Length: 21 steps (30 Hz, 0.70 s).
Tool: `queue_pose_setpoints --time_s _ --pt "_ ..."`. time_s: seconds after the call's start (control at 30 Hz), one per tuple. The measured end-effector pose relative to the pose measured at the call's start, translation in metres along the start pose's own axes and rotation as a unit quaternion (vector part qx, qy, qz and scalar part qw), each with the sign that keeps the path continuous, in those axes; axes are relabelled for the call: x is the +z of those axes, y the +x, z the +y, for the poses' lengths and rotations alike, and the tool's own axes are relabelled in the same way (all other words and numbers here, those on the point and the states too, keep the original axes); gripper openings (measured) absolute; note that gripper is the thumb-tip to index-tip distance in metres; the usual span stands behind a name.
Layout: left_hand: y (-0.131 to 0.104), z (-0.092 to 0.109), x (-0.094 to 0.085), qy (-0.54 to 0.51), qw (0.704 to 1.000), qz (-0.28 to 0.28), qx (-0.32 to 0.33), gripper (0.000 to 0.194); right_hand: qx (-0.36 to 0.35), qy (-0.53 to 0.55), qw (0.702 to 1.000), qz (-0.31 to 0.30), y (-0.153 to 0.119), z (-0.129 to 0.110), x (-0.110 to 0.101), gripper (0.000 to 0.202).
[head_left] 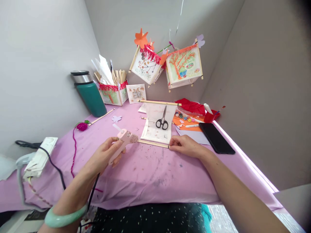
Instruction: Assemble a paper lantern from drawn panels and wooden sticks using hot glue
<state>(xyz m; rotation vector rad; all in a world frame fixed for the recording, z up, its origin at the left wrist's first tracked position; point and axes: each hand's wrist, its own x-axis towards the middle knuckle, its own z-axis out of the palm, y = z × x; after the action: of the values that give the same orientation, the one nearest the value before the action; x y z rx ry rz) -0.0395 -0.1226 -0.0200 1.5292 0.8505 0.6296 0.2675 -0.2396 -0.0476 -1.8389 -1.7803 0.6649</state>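
My left hand point(111, 152) is wrapped round a pale pink glue gun point(122, 144), its nozzle close to the left end of a wooden stick point(153, 143). A clear glue stick pokes out of the back of the gun. My right hand point(183, 145) pinches the right end of that stick, at the near edge of a white fabric panel point(157, 131). Scissors with black handles point(162, 123) lie on the panel. Another pair of sticks point(159, 102) runs along the panel's far edge.
At the back left stand a green bottle point(91, 97) and a decorated box of sticks point(113, 94). Two drawn-on lanterns point(183, 66) hang above the table. On the right lie a black phone point(217, 137) and orange paper point(194, 127). A power strip point(41, 157) sits at left.
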Motion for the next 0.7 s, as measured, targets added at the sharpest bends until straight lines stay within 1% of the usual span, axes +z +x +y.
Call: queue_pose_setpoints --time_s 0.13,0.23,0.33,0.6,0.7 --pt "0.0012 0.0035 0.0030 0.005 1.000 0.008 -0.002 0.032 0.000 -0.001 1.000 -0.003 -0.0005 -0.0018 -0.0004 0.010" --pt "0.0026 0.0064 0.0016 0.003 1.000 0.020 0.009 0.032 0.001 -0.002 1.000 -0.004 -0.0006 -0.0023 -0.0005 0.010" --pt "0.0027 0.0079 0.0002 0.003 1.000 0.018 0.010 0.031 0.000 -0.002 1.000 -0.003 -0.0008 -0.0021 -0.0006 0.011" --pt "-0.0002 -0.0001 -0.0030 0.007 1.000 0.003 -0.002 0.032 -0.002 -0.007 1.000 -0.005 -0.0007 -0.0017 -0.0017 0.012" --pt "-0.0003 0.0005 -0.0015 0.006 1.000 0.004 -0.001 0.031 -0.003 -0.003 1.000 -0.006 -0.0007 -0.0014 -0.0014 0.012"
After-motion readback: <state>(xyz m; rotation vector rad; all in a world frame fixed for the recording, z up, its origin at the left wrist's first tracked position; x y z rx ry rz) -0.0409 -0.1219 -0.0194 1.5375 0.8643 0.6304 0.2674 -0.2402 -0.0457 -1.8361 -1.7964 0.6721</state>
